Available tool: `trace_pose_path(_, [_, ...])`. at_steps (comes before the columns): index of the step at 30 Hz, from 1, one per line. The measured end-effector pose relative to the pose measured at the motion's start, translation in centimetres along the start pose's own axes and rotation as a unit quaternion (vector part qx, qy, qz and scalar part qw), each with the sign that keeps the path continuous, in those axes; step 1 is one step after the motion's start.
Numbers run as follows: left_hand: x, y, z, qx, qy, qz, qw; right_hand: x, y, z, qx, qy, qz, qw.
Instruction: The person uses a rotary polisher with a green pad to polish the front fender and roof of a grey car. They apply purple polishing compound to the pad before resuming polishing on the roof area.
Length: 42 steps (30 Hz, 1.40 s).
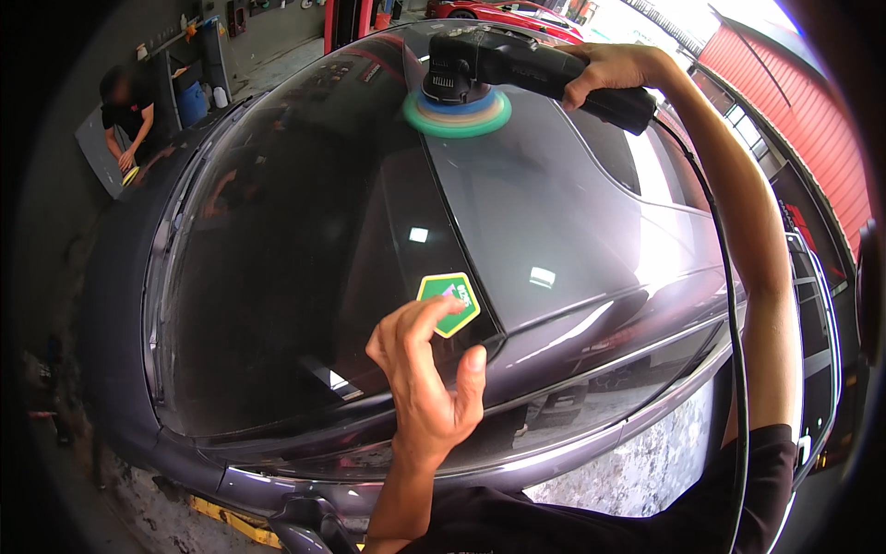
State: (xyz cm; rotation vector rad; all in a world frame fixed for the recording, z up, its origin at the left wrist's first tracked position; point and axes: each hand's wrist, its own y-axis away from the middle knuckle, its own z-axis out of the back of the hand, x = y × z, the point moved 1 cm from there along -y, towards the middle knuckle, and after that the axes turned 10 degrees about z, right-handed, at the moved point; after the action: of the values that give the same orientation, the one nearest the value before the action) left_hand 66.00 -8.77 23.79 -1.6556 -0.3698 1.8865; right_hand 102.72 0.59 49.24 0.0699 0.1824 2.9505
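Observation:
My right hand (628,70) is wrapped round the rear handle of a black car polisher (513,63), my arm stretched out to it. The polisher's round green pad (459,122) sits at the far end of the dark grey car roof (544,208), by the windshield's upper edge. Its cord (724,249) hangs down along my right arm. Nearer to me, my left hand (425,383) is open over the dark windshield (295,268), thumb and fingers apart. Those fingers partly cover a green, yellow-edged hexagonal sticker (454,323); whether they touch the glass I cannot tell.
Beyond the car's front at the left, a person (127,115) holds a yellow thing against a dark panel. A blue barrel (192,104) stands behind. A red car (503,13) is at the back, and another vehicle (814,314) stands close on my right.

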Motion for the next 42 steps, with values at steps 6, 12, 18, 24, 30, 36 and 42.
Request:
trace_pose_path(6, [0.3,-0.3,0.1,-0.009,-0.024,-0.003,1.000,2.5,7.0,-1.0,0.035,0.016,0.067,0.997])
trace_pose_path(12, [0.0,-0.5,-0.1,-0.018,-0.061,0.004,0.998,3.7,15.7,-2.9,0.031,0.001,0.034,0.999])
trace_pose_path(18, [-0.1,-0.5,-0.3,-0.019,-0.048,0.008,0.999,4.5,22.5,-3.5,0.052,-0.034,0.068,0.996])
trace_pose_path(24, [-0.1,-0.4,-0.4,-0.013,-0.050,-0.002,0.999,3.4,25.1,-3.4,0.034,-0.015,0.030,0.999])
trace_pose_path(30, [-0.1,-0.3,-0.4,-0.006,-0.045,0.000,0.999,1.2,23.4,-3.0,0.035,-0.019,-0.012,0.999])
trace_pose_path(36, [-0.1,-0.4,-0.1,-0.013,-0.032,-0.001,0.999,-0.3,19.1,-2.5,0.001,-0.020,-0.003,1.000])
trace_pose_path(42, [0.0,-0.4,-0.1,-0.011,-0.032,0.000,0.999,-0.7,15.2,-1.5,0.000,0.005,-0.037,0.999])
